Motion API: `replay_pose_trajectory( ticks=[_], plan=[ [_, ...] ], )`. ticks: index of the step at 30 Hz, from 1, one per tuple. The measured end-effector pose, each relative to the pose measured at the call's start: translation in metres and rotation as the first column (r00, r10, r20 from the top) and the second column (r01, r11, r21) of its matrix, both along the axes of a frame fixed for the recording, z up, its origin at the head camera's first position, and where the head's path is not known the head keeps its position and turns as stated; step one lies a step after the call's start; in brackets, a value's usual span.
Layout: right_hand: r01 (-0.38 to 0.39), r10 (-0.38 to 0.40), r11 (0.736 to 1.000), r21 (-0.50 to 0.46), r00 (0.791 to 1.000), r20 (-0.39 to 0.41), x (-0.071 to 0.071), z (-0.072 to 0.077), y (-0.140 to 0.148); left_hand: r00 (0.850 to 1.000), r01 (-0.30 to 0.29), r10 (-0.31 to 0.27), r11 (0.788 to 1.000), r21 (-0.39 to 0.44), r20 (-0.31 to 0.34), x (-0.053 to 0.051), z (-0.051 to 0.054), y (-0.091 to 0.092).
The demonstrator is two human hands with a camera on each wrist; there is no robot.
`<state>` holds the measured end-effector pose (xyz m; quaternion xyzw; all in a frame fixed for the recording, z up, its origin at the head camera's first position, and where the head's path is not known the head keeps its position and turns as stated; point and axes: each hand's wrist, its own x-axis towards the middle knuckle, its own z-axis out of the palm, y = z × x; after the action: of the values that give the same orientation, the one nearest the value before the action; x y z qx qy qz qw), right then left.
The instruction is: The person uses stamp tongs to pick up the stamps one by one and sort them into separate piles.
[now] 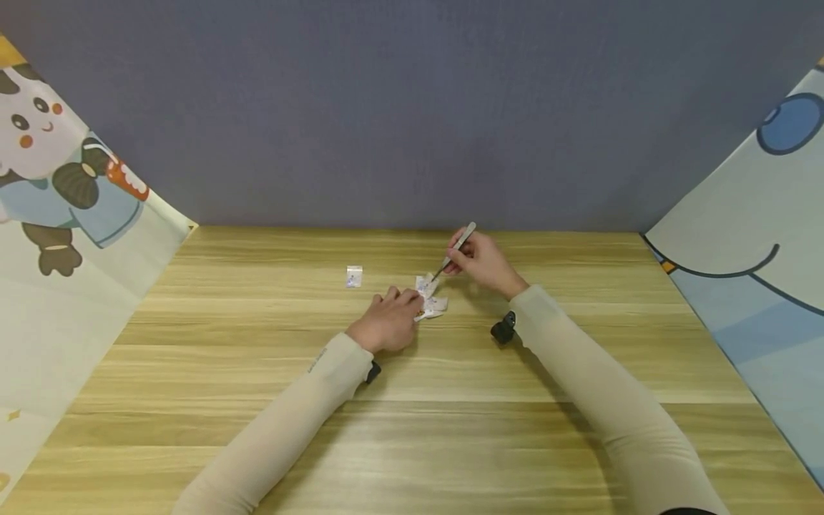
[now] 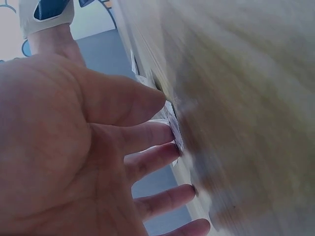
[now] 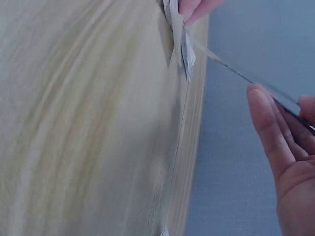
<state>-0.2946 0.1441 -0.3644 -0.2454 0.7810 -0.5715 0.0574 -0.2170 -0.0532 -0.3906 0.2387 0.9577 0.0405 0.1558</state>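
My right hand pinches slim metal tweezers, tilted with their tip down at the upper piece of some small printed white pieces. These look like thin paper or stickers; their exact kind is too small to tell. My left hand lies palm down at their left edge. In the left wrist view its fingers reach out fairly straight, fingertips down at the table and the white piece. From the right wrist view, the tweezers run from my thumb and fingers to the white pieces.
A small clear packet with a bluish print lies on the wooden table, left of the hands. A grey-blue panel rises behind the table. Cartoon-printed sheets stand on both sides.
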Motion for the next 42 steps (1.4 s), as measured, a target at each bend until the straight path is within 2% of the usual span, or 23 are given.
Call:
replay_pose_trajectory(
  ticks=[6, 11, 16, 20, 25, 29, 32, 34, 42],
  plan=[
    [-0.017, 0.017, 1.000, -0.002, 0.993, -0.114, 0.005, 0.004, -0.004, 1.000, -0.018, 0.018, 1.000, 0.018, 0.000, 0.001, -0.002, -0.003],
    [0.007, -0.009, 1.000, -0.008, 0.971, -0.237, 0.006, 0.014, -0.006, 0.999, -0.024, 0.025, 0.999, 0.049, -0.023, 0.002, 0.001, -0.006],
    [0.003, 0.002, 1.000, 0.015, 0.955, -0.295, 0.006, 0.023, -0.016, 0.995, -0.079, 0.085, 0.990, 0.115, -0.048, 0.000, 0.008, -0.017],
    [-0.005, 0.006, 1.000, 0.003, 0.955, -0.295, 0.003, 0.028, -0.029, 0.989, -0.123, 0.132, 0.985, 0.118, -0.071, -0.004, 0.015, -0.031],
    [-0.048, 0.038, 0.998, -0.035, 0.969, -0.242, -0.006, 0.027, -0.049, 0.980, -0.183, 0.190, 0.978, 0.101, -0.065, -0.008, 0.023, -0.048],
    [-0.072, 0.060, 0.996, -0.056, 0.978, -0.198, -0.025, 0.015, -0.067, 0.972, -0.226, 0.231, 0.969, 0.098, -0.043, -0.013, 0.028, -0.061],
    [-0.091, 0.081, 0.995, -0.049, 0.980, -0.184, -0.039, 0.005, -0.080, 0.966, -0.253, 0.257, 0.963, 0.092, -0.035, -0.015, 0.028, -0.071],
    [-0.096, 0.089, 0.995, -0.033, 0.981, -0.171, -0.044, 0.001, -0.087, 0.964, -0.261, 0.264, 0.961, 0.093, -0.029, -0.016, 0.026, -0.075],
    [-0.113, 0.117, 0.993, 0.046, 0.986, -0.115, -0.051, -0.010, -0.110, 0.963, -0.271, 0.271, 0.958, 0.099, 0.013, -0.019, 0.018, -0.079]
  ],
)
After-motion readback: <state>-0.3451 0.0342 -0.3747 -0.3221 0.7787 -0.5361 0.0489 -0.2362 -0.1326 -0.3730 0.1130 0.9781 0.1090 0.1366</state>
